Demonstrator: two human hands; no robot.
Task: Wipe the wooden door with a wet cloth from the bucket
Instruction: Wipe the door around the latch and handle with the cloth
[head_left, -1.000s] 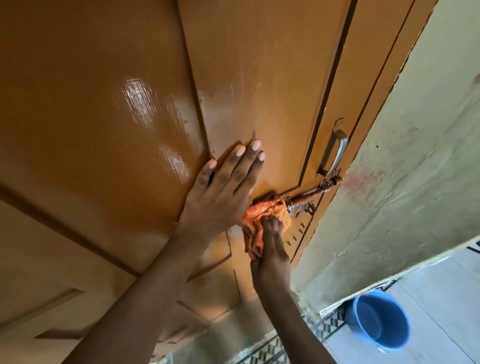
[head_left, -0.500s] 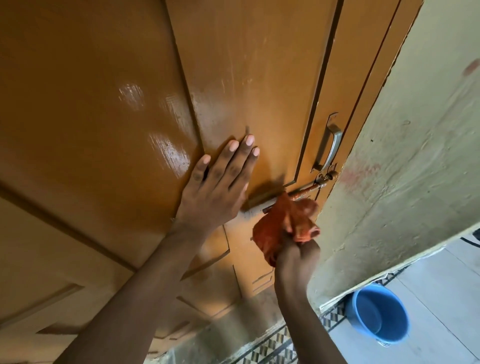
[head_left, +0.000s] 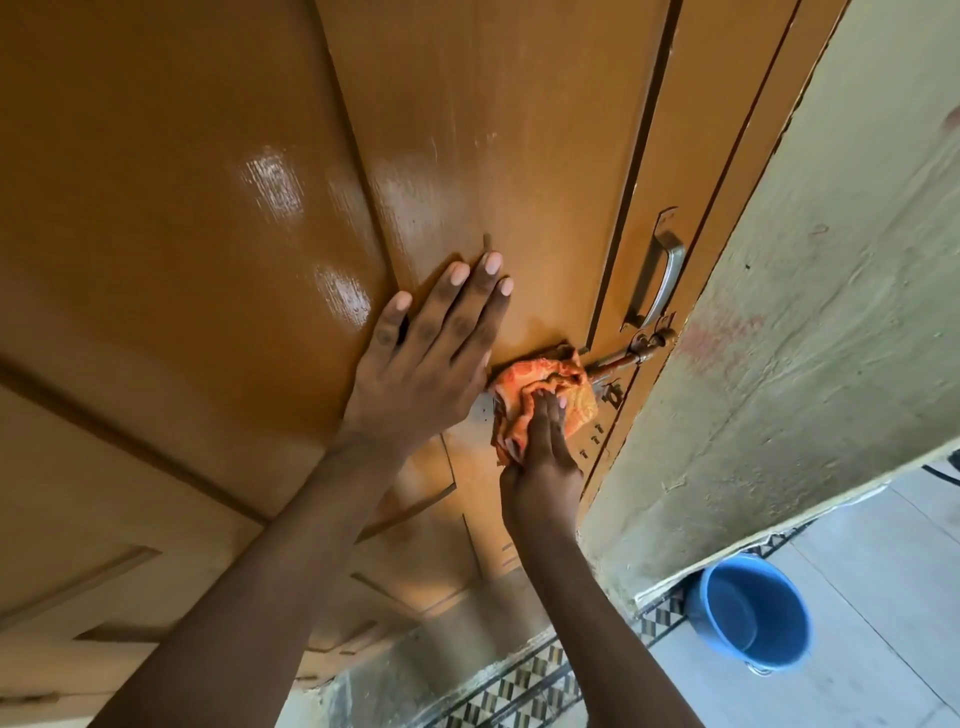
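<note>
The brown wooden door (head_left: 208, 208) fills the left and centre, glossy with wet patches. My left hand (head_left: 426, 358) lies flat on the door panel, fingers spread, holding nothing. Just right of it, my right hand (head_left: 543, 457) presses an orange patterned cloth (head_left: 540, 384) against the door, beside the rusty sliding bolt (head_left: 631, 351). The cloth covers the bolt's left end. The blue bucket (head_left: 756, 613) stands on the floor at the lower right.
A metal pull handle (head_left: 660, 275) sits above the bolt near the door's right edge. A rough pale-green wall (head_left: 831, 312) juts out on the right. Below are a patterned tile strip (head_left: 530, 686) and pale floor tiles (head_left: 883, 597).
My right hand has moved the cloth from a bunched grip lower right of the bolt back up and left, flat against the door. The left hand stays planted.
</note>
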